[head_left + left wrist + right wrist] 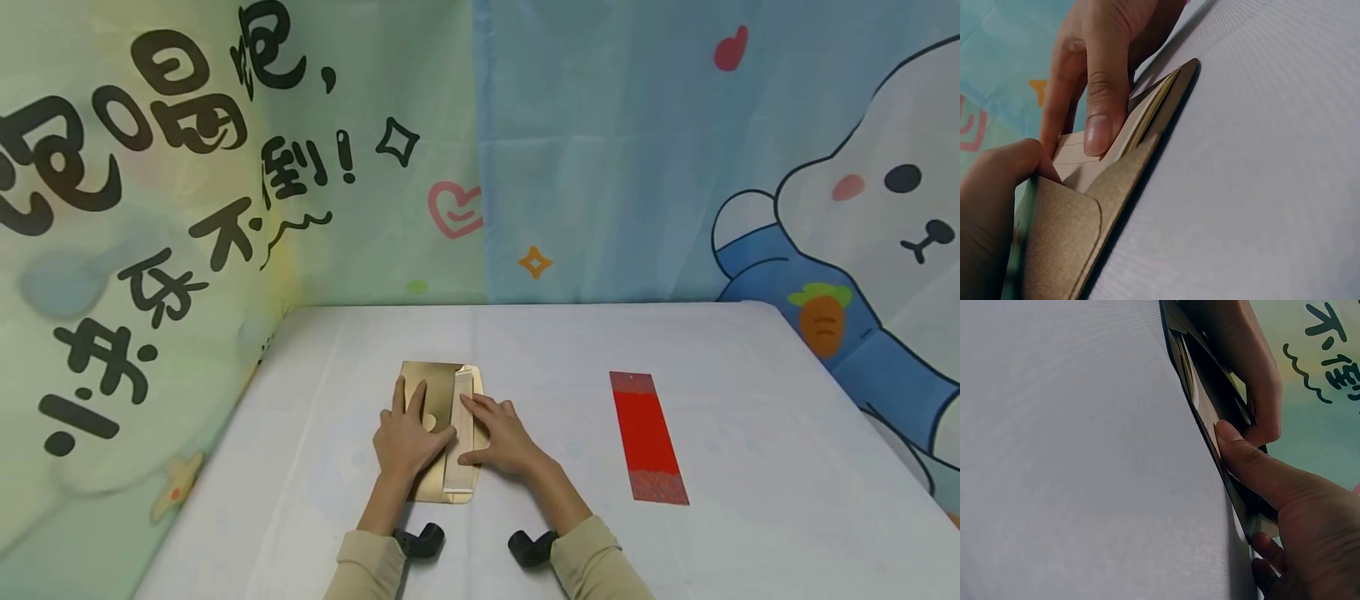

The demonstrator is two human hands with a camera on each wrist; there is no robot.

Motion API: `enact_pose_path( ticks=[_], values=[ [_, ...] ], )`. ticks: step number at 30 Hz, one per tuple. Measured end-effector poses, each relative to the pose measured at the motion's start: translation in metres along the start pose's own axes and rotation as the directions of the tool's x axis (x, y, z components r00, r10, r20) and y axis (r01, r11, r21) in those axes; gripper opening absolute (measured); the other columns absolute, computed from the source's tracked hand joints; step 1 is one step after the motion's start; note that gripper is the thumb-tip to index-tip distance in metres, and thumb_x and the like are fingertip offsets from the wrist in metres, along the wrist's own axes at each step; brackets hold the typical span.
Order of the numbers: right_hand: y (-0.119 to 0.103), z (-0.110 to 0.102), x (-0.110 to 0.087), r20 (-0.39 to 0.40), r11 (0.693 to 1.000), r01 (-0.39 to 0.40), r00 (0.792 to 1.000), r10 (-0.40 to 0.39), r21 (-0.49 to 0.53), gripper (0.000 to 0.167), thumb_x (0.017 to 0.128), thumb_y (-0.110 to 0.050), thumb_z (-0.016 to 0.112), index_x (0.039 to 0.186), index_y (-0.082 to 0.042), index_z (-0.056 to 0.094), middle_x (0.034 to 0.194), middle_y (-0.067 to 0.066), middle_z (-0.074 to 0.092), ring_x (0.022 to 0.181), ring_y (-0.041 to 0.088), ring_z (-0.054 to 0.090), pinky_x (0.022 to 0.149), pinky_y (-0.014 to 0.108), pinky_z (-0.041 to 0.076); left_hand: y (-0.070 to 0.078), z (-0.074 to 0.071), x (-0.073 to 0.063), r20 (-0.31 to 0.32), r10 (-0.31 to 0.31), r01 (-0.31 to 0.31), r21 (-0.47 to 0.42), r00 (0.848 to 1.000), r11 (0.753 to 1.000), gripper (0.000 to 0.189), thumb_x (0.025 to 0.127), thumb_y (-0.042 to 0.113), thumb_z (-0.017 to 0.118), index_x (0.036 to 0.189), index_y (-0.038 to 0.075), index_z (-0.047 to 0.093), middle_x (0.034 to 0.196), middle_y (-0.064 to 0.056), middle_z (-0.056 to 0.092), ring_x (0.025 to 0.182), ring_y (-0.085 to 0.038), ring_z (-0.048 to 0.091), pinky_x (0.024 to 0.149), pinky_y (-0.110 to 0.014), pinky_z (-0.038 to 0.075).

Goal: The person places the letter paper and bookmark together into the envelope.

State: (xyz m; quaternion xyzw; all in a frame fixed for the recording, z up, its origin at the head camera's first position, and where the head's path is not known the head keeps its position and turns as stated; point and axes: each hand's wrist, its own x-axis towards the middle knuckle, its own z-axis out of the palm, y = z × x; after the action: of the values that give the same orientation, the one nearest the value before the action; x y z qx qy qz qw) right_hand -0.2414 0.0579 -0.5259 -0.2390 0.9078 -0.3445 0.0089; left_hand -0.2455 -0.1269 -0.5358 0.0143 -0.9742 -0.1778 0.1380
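A gold paper folder (431, 485) lies on the white table, with a round disc on its face. Spread over its left panel is my left hand (405, 437), the thumb bent over the panel's edge at the opening. In the left wrist view that edge stands raised over a pale paper stack (1075, 153) with yellowish layered edges. My right hand (506, 437) reaches in from the right. Its thumb (1254, 456) presses on the pale stack, and the forefinger touches the strip farther up. The other right fingers lie at the folder's right side, partly hidden.
A long red strip (648, 433) with patterned ends lies flat on the table (555, 358) to the right. Printed curtains (600, 167) stand behind and at the left. Each wrist wears a black camera mount (532, 548).
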Motion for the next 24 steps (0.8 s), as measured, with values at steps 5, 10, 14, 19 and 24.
enact_pose_path(
  ticks=[5, 10, 14, 19, 24],
  values=[
    [-0.0001, 0.0005, 0.0001, -0.011, 1.000, 0.008, 1.000, -0.008, -0.026, 0.094, 0.064, -0.046, 0.079, 0.142, -0.015, 0.038, 0.143, 0.010, 0.036, 0.092, 0.019, 0.035, 0.082, 0.037, 0.035, 0.0009, 0.0003, -0.0006, 0.005, -0.001, 0.001, 0.004, 1.000, 1.000, 0.086, 0.064, 0.062, 0.058, 0.140, 0.025, 0.042, 0.150, -0.008, 0.023, 0.087, -0.033, 0.051, 0.049, -0.039, 0.044],
    [-0.0013, -0.0004, 0.0005, -0.030, 0.997, 0.021, 0.999, -0.023, -0.069, 0.093, 0.063, -0.048, 0.078, 0.141, -0.014, 0.040, 0.142, 0.010, 0.037, 0.087, 0.018, 0.034, 0.078, 0.035, 0.033, 0.0007, -0.0002, 0.0005, 0.009, -0.007, 0.007, 0.014, 1.000, 1.000, 0.087, 0.063, 0.062, 0.059, 0.140, 0.025, 0.041, 0.150, -0.008, 0.022, 0.087, -0.033, 0.051, 0.050, -0.040, 0.044],
    [-0.0011, -0.0001, 0.0010, -0.036, 0.996, 0.023, 0.999, -0.027, -0.086, 0.095, 0.063, -0.050, 0.078, 0.142, -0.014, 0.039, 0.142, 0.008, 0.038, 0.085, 0.016, 0.033, 0.075, 0.034, 0.032, 0.0005, -0.0009, 0.0012, 0.013, -0.010, 0.009, 0.015, 1.000, 1.000, 0.087, 0.063, 0.062, 0.059, 0.140, 0.025, 0.041, 0.150, -0.008, 0.022, 0.087, -0.033, 0.051, 0.049, -0.039, 0.044],
    [0.0014, 0.0022, 0.0025, -0.042, 0.993, 0.022, 0.999, -0.027, -0.120, 0.098, 0.062, -0.054, 0.076, 0.143, -0.015, 0.037, 0.142, 0.007, 0.038, 0.083, 0.015, 0.033, 0.074, 0.032, 0.032, 0.0004, -0.0001, 0.0012, 0.008, -0.008, 0.008, 0.009, 1.000, 1.000, 0.087, 0.063, 0.061, 0.059, 0.140, 0.025, 0.042, 0.150, -0.008, 0.023, 0.087, -0.033, 0.051, 0.049, -0.038, 0.043],
    [0.0038, 0.0027, 0.0033, -0.039, 0.994, 0.032, 0.999, -0.036, -0.107, 0.101, 0.061, -0.056, 0.076, 0.143, -0.016, 0.036, 0.143, 0.006, 0.037, 0.083, 0.015, 0.032, 0.075, 0.032, 0.031, 0.0000, 0.0012, 0.0007, 0.005, -0.003, 0.002, 0.012, 1.000, 1.000, 0.087, 0.063, 0.061, 0.058, 0.140, 0.026, 0.041, 0.150, -0.008, 0.022, 0.087, -0.033, 0.051, 0.049, -0.038, 0.043]
  ],
)
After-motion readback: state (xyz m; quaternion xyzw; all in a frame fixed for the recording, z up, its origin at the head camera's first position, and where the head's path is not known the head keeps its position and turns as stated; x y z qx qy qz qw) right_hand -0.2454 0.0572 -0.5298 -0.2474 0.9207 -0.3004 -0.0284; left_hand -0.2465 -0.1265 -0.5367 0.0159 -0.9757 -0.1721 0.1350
